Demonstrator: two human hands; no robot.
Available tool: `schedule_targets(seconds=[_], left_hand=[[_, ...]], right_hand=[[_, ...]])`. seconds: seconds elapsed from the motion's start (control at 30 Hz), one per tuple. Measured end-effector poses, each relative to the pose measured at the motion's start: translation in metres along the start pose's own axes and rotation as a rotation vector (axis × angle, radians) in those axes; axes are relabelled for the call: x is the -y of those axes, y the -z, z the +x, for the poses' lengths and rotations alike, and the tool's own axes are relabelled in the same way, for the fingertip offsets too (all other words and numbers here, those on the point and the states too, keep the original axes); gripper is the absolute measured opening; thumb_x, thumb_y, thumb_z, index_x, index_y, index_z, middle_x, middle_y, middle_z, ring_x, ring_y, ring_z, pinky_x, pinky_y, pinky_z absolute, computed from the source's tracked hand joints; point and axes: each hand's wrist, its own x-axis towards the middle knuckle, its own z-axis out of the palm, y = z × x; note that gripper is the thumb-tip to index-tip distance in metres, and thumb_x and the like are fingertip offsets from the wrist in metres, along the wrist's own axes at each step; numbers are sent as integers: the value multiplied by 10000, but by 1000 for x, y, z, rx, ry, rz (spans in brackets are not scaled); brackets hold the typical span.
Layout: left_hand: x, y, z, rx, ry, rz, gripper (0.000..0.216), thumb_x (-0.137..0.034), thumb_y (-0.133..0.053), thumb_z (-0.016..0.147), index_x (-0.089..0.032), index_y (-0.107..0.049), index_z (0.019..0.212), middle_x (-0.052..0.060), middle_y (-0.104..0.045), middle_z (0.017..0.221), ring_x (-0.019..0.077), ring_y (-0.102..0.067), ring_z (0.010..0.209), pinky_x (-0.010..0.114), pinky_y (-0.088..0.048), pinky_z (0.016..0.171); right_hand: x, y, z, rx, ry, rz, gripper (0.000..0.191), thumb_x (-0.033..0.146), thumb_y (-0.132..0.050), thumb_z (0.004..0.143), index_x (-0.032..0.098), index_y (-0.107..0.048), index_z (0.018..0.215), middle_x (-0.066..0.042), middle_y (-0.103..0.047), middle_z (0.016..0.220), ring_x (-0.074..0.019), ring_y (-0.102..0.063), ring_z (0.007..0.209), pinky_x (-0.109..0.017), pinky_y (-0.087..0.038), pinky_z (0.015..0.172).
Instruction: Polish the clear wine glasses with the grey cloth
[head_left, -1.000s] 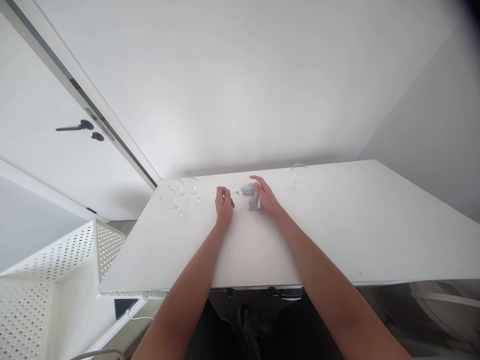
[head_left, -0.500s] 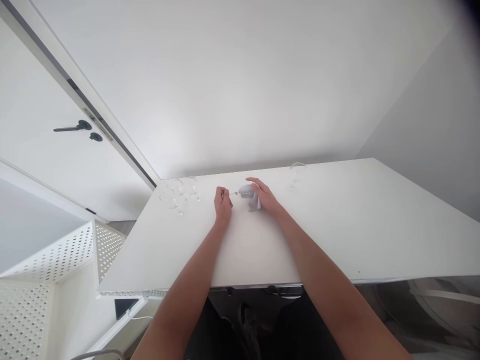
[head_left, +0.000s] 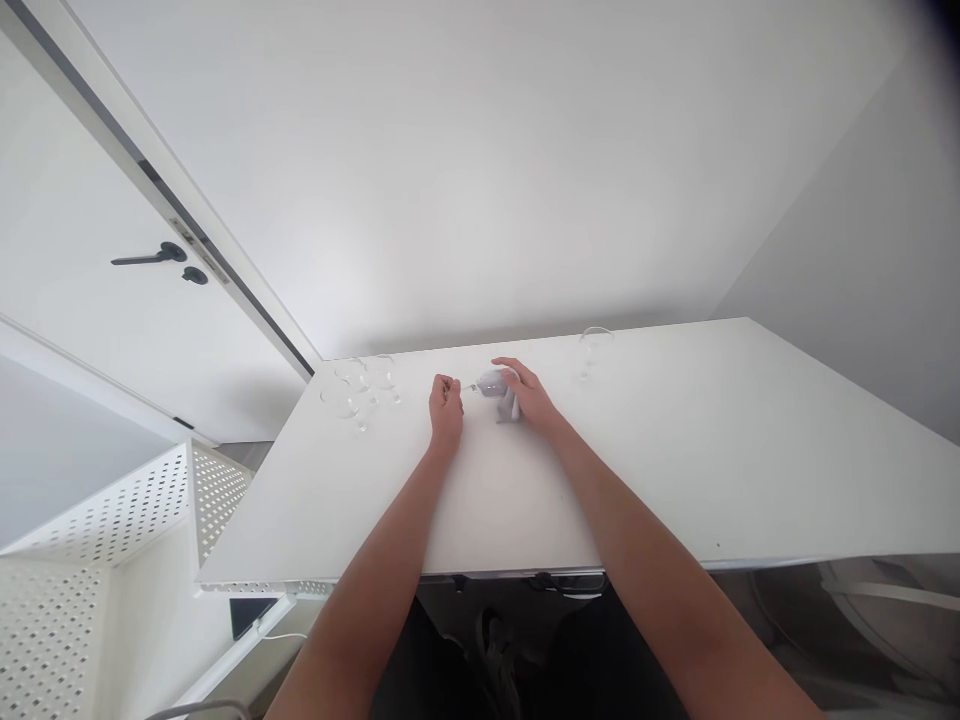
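A clear wine glass (head_left: 491,382) lies sideways between my hands above the table, its bowl toward the right. My left hand (head_left: 446,402) is closed around its foot end, and the thin stem shows to the right of the fingers. My right hand (head_left: 531,393) is at the mouth of the bowl, with a grey cloth (head_left: 508,406) in its grip. Part of the cloth hangs below the bowl; whether some of it is inside the glass I cannot tell. The right fingers curve over the bowl's rim.
Several clear stemmed glasses (head_left: 363,400) stand together at the left of the white table (head_left: 660,460). Another stemmed glass (head_left: 596,350) stands at the back, right of my hands. A white wall (head_left: 480,180) borders the back edge; a door handle (head_left: 154,254) is at left.
My right fingers and the cloth have shifted slightly at the bowl. The left hand keeps its hold on the foot end, nearly still. The whole view has moved a little.
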Motion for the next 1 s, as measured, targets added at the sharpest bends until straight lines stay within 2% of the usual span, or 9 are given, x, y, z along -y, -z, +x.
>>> schedule_targets(seconds=[0.1,0.23,0.37,0.5,0.57,0.67,0.83,1.0], left_hand=[[-1,2,2,-24,2,-9,288,-404,-563,947,-227,-400,788,-38,-364,717,86,-313,532,213,-311,480],[0,3,2,14,27,1,287,-407,-559,954,-227,-409,789,-45,-332,662,88,-298,518,213,-283,468],[1,1,1,67,9,1,286,-430,-566,956,-229,-417,818,-50,-334,650,86,-313,522,203,-282,471],[2,2,2,85,17,-44,295,-424,-591,936,-233,-400,818,-55,-327,646,86,-305,521,204,-291,478],[1,3,4,70,32,-59,295,-417,-592,930,-232,-397,810,-54,-317,648,86,-296,519,207,-285,475],[0,4,5,52,65,-68,286,-417,-593,918,-232,-408,803,-55,-294,637,87,-289,514,208,-271,473],[-4,4,3,209,96,-60,241,-394,-654,853,-219,-491,817,-43,-385,673,74,-350,532,208,-278,491],[-8,4,1,293,117,-28,201,-392,-634,838,-206,-566,811,-7,-491,716,105,-461,628,218,-315,516]], right_hand=[[0,1,1,37,-41,48,470,691,-549,898,291,-712,1083,-54,-688,1068,-228,-612,951,-356,-520,825],[-3,6,2,-56,-77,168,466,681,-563,890,282,-706,1085,-38,-657,943,-191,-604,811,-290,-495,684],[-6,6,3,-140,-54,139,425,640,-569,902,310,-696,1139,-26,-638,940,-186,-589,838,-286,-489,717],[-6,1,3,-54,-27,42,393,617,-574,911,315,-708,1123,-24,-661,989,-187,-585,872,-314,-489,790],[-6,1,3,-31,-33,58,399,627,-585,898,295,-717,1075,-30,-667,977,-186,-584,836,-315,-486,756],[-8,2,4,-76,-56,117,436,655,-606,867,271,-713,1043,-40,-656,935,-190,-576,798,-305,-473,691],[-12,7,7,-213,-43,206,461,661,-660,823,281,-693,1081,-33,-631,902,-199,-582,817,-297,-477,680],[-11,11,9,-261,-44,314,374,571,-720,810,288,-701,1054,-5,-590,851,-173,-570,781,-283,-470,671]])
